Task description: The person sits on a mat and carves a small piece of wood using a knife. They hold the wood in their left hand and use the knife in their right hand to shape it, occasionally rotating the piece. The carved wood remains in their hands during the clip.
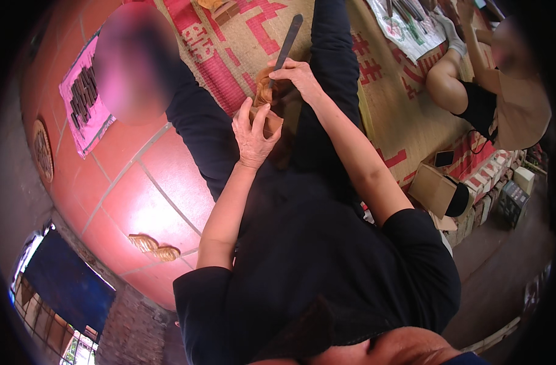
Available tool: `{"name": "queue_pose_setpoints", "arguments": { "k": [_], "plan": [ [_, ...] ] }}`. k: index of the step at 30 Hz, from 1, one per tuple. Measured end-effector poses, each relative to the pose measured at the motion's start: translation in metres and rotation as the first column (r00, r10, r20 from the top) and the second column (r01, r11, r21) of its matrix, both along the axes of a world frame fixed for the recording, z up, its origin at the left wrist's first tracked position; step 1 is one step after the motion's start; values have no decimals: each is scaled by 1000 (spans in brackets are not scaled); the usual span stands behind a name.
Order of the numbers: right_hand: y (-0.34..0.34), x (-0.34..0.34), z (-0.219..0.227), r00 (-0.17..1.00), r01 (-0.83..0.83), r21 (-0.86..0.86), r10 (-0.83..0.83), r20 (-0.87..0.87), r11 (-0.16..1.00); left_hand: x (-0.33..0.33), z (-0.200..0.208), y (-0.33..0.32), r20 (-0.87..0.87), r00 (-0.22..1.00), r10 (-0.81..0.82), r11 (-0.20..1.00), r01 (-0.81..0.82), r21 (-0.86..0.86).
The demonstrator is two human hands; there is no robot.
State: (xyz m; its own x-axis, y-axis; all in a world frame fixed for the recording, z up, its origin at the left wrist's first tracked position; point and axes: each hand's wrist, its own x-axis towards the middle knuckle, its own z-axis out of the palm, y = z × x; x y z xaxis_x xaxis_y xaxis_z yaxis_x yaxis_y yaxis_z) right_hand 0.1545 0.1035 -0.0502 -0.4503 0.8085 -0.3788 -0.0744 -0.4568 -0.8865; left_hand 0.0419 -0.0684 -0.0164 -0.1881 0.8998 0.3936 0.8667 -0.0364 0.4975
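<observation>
The left hand (255,137) is half curled, its fingers bent and a little spread over the near end of a brown wood carving (264,96), thumb against the block-like side. The carving sits between the person's legs, just in front of that hand. Just beyond it and to its right, the right hand (299,78) is closed, thumb and fingers pinched around the lower part of a dark flat tool (287,44). The tool slants up and away from the right hand, and its lower end comes down at the carving's curled part; whether it touches cannot be told.

Either side of the hands run the person's dark trousers (334,61). Beneath and beyond lies a straw mat (375,115) with red patterns, and another carved piece (220,9) rests on it ahead of the hands.

Well to the left of the left hand, dark tools (85,94) lie on a pink cloth (86,145), near another person, who is blurred. Nearer the body, left of the left forearm, a twisted carving (154,247) lies on red tiles (168,173).

Far right of the right hand sits a co-worker (524,112), with a white sheet (384,21) of tools beyond and an open cardboard box (429,185) nearer.
</observation>
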Motion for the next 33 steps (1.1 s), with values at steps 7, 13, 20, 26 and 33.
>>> {"name": "queue_pose_setpoints", "arguments": {
  "k": [7,13,20,26,33],
  "plan": [
    [4,0,-18,1000,26,-115,-25,7,993,2,1,-3,3,1000,-11,1000,11,-8],
    [5,0,-12,999,30,-63,-27,41,998,1,6,3,1,1000,-13,1000,13,-11],
    [1,-6,-16,967,255,156,-254,-26,954,-1,4,-1,42,999,29,998,-27,-50],
    [-1,0,4,968,143,564,-234,91,814,-3,8,2,71,996,56,996,-51,-76],
    [-5,-8,30,996,92,261,-84,-41,961,-1,14,4,97,993,60,996,-53,-72]
  ]
}}
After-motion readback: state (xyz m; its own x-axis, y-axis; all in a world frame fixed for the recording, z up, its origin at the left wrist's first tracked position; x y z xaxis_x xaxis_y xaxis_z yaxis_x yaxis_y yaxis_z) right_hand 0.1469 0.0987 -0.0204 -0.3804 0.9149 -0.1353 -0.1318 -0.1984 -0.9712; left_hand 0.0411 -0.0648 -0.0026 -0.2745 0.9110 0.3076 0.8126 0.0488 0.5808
